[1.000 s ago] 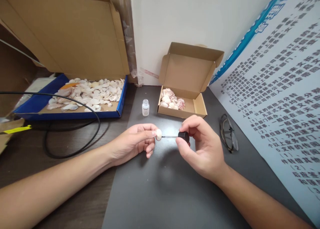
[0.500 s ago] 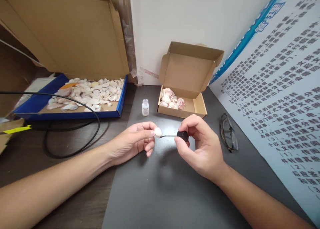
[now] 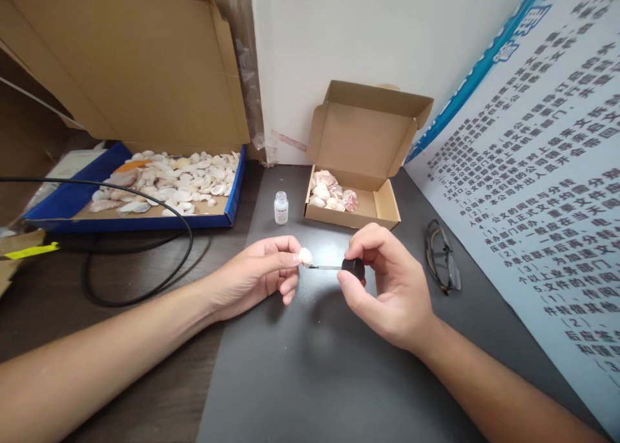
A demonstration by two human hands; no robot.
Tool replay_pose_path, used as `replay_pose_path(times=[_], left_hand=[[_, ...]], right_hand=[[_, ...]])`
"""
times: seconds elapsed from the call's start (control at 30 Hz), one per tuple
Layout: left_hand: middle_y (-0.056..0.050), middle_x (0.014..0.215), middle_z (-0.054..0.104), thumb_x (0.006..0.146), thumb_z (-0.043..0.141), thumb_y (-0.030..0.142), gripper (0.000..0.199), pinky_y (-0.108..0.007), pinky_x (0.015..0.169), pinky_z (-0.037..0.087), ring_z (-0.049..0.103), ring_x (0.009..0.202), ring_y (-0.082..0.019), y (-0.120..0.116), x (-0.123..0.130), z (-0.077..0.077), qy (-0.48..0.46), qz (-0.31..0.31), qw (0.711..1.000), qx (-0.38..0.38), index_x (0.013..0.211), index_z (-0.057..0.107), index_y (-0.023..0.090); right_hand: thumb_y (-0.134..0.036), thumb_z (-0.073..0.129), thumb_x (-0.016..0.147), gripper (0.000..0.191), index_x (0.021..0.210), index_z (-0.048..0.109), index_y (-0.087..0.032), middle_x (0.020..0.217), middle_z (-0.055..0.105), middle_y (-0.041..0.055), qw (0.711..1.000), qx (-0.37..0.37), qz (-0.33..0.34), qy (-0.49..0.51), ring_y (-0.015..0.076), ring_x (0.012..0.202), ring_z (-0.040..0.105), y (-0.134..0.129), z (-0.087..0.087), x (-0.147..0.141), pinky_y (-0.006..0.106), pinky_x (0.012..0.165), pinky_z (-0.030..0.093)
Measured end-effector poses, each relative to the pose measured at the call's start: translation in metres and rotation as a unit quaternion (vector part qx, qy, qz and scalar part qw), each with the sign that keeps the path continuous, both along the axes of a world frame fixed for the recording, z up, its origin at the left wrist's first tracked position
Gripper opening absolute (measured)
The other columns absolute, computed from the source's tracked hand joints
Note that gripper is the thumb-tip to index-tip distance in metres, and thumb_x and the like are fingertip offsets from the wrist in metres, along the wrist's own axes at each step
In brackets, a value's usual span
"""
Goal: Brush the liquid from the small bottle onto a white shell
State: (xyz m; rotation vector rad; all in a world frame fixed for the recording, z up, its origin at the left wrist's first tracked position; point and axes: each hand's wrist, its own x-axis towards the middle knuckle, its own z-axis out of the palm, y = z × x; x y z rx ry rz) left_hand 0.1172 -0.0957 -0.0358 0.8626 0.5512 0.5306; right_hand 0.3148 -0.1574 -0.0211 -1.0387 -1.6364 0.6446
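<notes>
- One small pale shell [image 3: 305,256] is held up above the grey mat [image 3: 314,378], between the two hands, its near end partly covered by fingertips.
- One thin brush [image 3: 327,267], fixed to one black cap [image 3: 353,268], is pointed at the shell; its dark tip is at the shell's lower edge, though whether contact is made cannot be told.
- The shell is pinched between the thumb and forefinger of the left hand [image 3: 259,272], with the other fingers loosely curled beneath.
- The cap is pinched by the thumb and fingertips of the right hand [image 3: 394,288], the brush being kept nearly level.
- Both forearms are stretched in from the lower corners.
- One uncapped bottle [image 3: 281,209] is stood upright beyond the left hand.
- Two boxes with raised lids are seen: a small brown box [image 3: 339,219], partly filled with shells, and a large blue-sided box [image 3: 145,224], heaped with shells too many to count.
- One black cable [image 3: 48,179] is looped across the blue-sided box's front and over the counter [image 3: 169,398].
- One pair of glasses [image 3: 442,259] is laid beyond the right hand, beside one printed poster [image 3: 533,172].
</notes>
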Motion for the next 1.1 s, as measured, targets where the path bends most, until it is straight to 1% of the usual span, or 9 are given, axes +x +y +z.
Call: replay_pose_path(times=[0.07, 0.23, 0.43, 0.6, 0.77, 0.97, 1.1], left_hand=[[0.003, 0.056, 0.050, 0.085, 0.070, 0.024, 0.014, -0.018, 0.050, 0.050, 0.046, 0.051, -0.007, -0.0003, 0.0002, 0.0011, 0.005, 0.001, 1.000, 0.001, 0.080, 0.062, 0.014], [0.003, 0.057, 0.051, 0.083, 0.072, 0.025, 0.014, -0.019, 0.051, 0.050, 0.046, 0.051, -0.007, -0.0007, 0.0003, 0.0014, 0.011, 0.003, 1.000, -0.004, 0.082, 0.062, 0.015], [0.003, 0.060, 0.051, 0.082, 0.073, 0.027, 0.016, -0.019, 0.051, 0.050, 0.047, 0.051, -0.007, -0.0007, 0.0002, 0.0007, 0.012, 0.000, 1.000, -0.005, 0.083, 0.063, 0.014], [0.002, 0.060, 0.051, 0.082, 0.071, 0.025, 0.014, -0.019, 0.051, 0.051, 0.047, 0.051, -0.007, -0.0003, -0.0006, 0.0014, 0.011, -0.006, 1.000, -0.008, 0.084, 0.063, 0.014], [0.002, 0.059, 0.052, 0.083, 0.068, 0.022, 0.010, -0.020, 0.051, 0.051, 0.048, 0.051, -0.008, -0.0001, -0.0008, 0.0001, 0.009, -0.011, 1.000, -0.007, 0.084, 0.062, 0.015], [0.002, 0.057, 0.052, 0.082, 0.069, 0.021, 0.009, -0.020, 0.052, 0.051, 0.048, 0.051, -0.008, -0.0009, -0.0008, 0.0013, 0.012, -0.009, 1.000, -0.009, 0.082, 0.062, 0.015], [0.002, 0.056, 0.052, 0.082, 0.069, 0.021, 0.009, -0.020, 0.052, 0.051, 0.047, 0.051, -0.008, -0.0011, -0.0005, 0.0023, 0.010, -0.008, 1.000, -0.009, 0.081, 0.062, 0.015]], right_hand=[[-0.010, 0.066, 0.078, 0.023, 0.088, 0.052, -0.024, 0.080, 0.048, -0.0040, 1.000, -0.002, 0.003, -0.001, 0.0091, 0.058, 0.046, -0.0002, 0.0000, 0.0000, 0.027, 0.052, 0.042], [-0.010, 0.065, 0.079, 0.021, 0.087, 0.052, -0.024, 0.079, 0.046, -0.0039, 0.999, -0.020, -0.021, -0.012, 0.0094, 0.058, 0.045, 0.0003, 0.0000, 0.0000, 0.027, 0.050, 0.040], [-0.010, 0.066, 0.078, 0.022, 0.089, 0.052, -0.024, 0.081, 0.048, -0.0031, 1.000, -0.007, -0.005, 0.006, 0.0105, 0.060, 0.048, -0.0002, 0.0007, 0.0001, 0.028, 0.053, 0.042], [-0.010, 0.064, 0.079, 0.020, 0.086, 0.052, -0.024, 0.077, 0.046, -0.0037, 0.999, -0.023, -0.021, -0.019, 0.0101, 0.058, 0.044, 0.0020, 0.0008, -0.0006, 0.027, 0.050, 0.041], [-0.012, 0.065, 0.079, 0.020, 0.089, 0.053, -0.025, 0.078, 0.048, -0.0031, 1.000, 0.003, -0.011, 0.006, 0.0117, 0.062, 0.048, 0.0005, 0.0006, 0.0000, 0.028, 0.054, 0.043], [-0.013, 0.065, 0.080, 0.018, 0.088, 0.052, -0.024, 0.077, 0.048, -0.0037, 0.999, -0.025, -0.018, -0.014, 0.0103, 0.058, 0.048, 0.0009, 0.0008, -0.0008, 0.028, 0.052, 0.042], [-0.013, 0.064, 0.080, 0.018, 0.087, 0.052, -0.023, 0.075, 0.047, -0.0045, 0.999, -0.024, -0.020, -0.027, 0.0097, 0.056, 0.047, 0.0017, 0.0017, -0.0010, 0.027, 0.052, 0.042]])
